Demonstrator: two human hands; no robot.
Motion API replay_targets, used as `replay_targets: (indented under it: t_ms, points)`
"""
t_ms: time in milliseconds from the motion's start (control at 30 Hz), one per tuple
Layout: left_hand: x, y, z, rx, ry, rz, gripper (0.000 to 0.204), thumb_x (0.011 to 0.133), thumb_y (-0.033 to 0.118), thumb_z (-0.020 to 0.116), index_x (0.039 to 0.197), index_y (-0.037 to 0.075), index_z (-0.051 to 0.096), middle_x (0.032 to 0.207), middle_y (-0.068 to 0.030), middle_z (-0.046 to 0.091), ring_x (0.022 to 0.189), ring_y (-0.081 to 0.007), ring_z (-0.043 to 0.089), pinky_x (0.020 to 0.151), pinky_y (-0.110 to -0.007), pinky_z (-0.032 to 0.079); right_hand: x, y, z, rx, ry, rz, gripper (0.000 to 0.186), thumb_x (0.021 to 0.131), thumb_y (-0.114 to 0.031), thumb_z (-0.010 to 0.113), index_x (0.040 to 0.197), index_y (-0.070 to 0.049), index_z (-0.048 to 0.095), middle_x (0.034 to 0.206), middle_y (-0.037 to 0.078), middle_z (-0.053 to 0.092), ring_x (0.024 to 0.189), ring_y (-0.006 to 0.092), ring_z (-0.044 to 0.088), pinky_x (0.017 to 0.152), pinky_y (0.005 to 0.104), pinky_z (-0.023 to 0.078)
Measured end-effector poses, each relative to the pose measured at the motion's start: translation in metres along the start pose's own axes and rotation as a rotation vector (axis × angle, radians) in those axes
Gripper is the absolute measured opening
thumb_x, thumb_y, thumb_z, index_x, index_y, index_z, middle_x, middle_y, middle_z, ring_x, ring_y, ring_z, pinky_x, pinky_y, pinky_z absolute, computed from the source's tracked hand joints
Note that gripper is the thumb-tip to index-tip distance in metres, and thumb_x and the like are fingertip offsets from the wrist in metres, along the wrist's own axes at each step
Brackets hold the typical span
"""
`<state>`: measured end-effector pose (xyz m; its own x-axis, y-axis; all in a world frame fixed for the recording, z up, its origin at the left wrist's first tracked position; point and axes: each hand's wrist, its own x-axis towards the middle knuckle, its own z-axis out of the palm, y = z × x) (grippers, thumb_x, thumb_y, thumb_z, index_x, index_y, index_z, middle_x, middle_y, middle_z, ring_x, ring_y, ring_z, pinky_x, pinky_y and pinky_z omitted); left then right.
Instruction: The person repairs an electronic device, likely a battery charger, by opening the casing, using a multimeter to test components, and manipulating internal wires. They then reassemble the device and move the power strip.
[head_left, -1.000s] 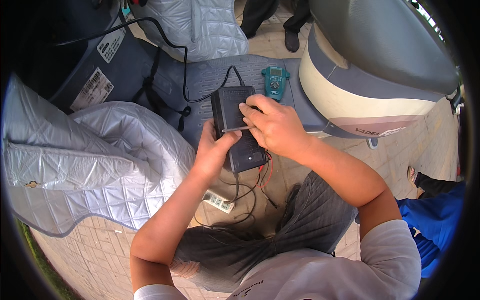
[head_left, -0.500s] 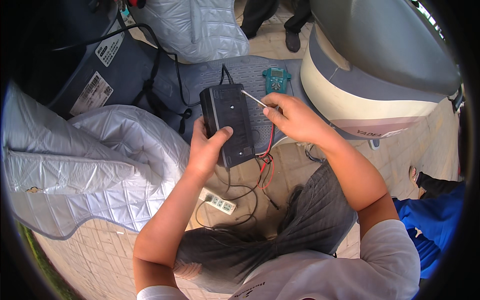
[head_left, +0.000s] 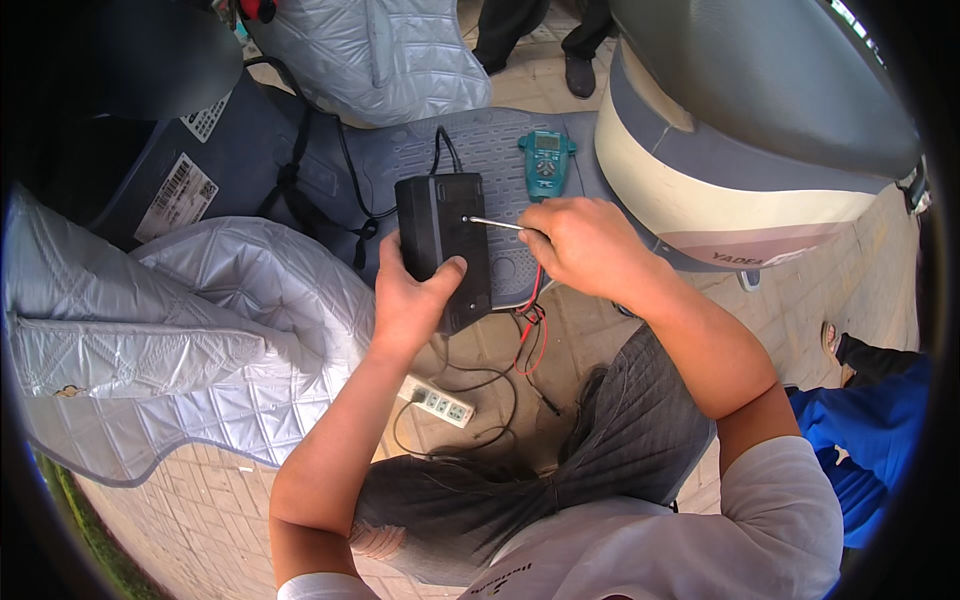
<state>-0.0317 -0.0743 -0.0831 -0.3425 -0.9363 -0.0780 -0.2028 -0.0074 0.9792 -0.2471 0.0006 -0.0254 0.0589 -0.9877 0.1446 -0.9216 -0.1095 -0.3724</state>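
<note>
A black box-shaped charger point(head_left: 460, 255) with cables at both ends is gripped in my left hand point(head_left: 412, 295), thumb across its face. My right hand point(head_left: 585, 245) is closed round a screwdriver point(head_left: 497, 224); its handle is hidden in the fist. The screwdriver's tip meets a small silver screw on the upper part of the charger's face. Just beyond my right hand, a teal multimeter point(head_left: 547, 165) lies on the scooter's grey footboard point(head_left: 400, 140). Red and black test leads point(head_left: 532, 335) hang below the charger.
On the paving, a white power strip point(head_left: 440, 402) has a plug in it. Silver quilted covers point(head_left: 230, 310) drape at the left and the top. The scooter's cream and grey seat body point(head_left: 720, 190) rises at the right. Other people's legs point(head_left: 585, 50) stand beyond the footboard.
My right hand has brought the screwdriver tip from the charger's top right corner down and left onto a screw. My left hand keeps its hold on the charger, now turned slightly.
</note>
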Motion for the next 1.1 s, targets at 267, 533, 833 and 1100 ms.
replay_targets:
  t_ms: [267,533,833,1100]
  points:
    - [-0.003,0.002,0.000,0.108,-0.001,0.038,0.075,0.078,0.023,0.079,0.134,-0.008,0.039,0.118,-0.0219,0.063,0.105,-0.0262,0.064,0.094,-0.035,0.050,-0.001,-0.003,-0.001,-0.026,-0.019,-0.004,0.015,0.091,-0.018,0.062,0.090,-0.005,0.068,0.088,0.014,0.071,0.080,0.0376,0.069,0.069,0.0483,0.055]
    - [-0.006,0.007,0.000,0.284,0.004,0.105,0.072,0.079,0.017,0.078,0.134,-0.007,0.039,0.117,-0.0191,0.062,0.106,-0.0230,0.062,0.096,-0.033,0.049,-0.001,-0.009,-0.006,-0.060,-0.040,0.065,0.020,0.090,-0.022,0.067,0.088,-0.003,0.066,0.092,0.016,0.069,0.084,0.0384,0.069,0.070,0.0487,0.055]
    - [-0.005,0.010,0.000,0.440,0.060,0.197,0.079,0.075,0.025,0.080,0.136,-0.003,0.039,0.119,-0.0262,0.061,0.104,-0.0382,0.065,0.092,-0.042,0.052,0.005,0.001,0.006,-0.060,-0.148,0.102,0.024,0.090,-0.023,0.070,0.086,-0.002,0.061,0.087,0.018,0.068,0.080,0.0399,0.066,0.067,0.0493,0.050]
    - [-0.005,0.012,0.001,0.503,0.051,0.200,0.081,0.074,0.027,0.080,0.137,-0.001,0.038,0.122,-0.0295,0.060,0.104,-0.0445,0.065,0.090,-0.046,0.053,0.006,0.006,0.011,0.068,0.012,0.020,0.026,0.090,-0.024,0.069,0.086,-0.001,0.060,0.082,0.019,0.066,0.080,0.0414,0.065,0.067,0.0499,0.049]
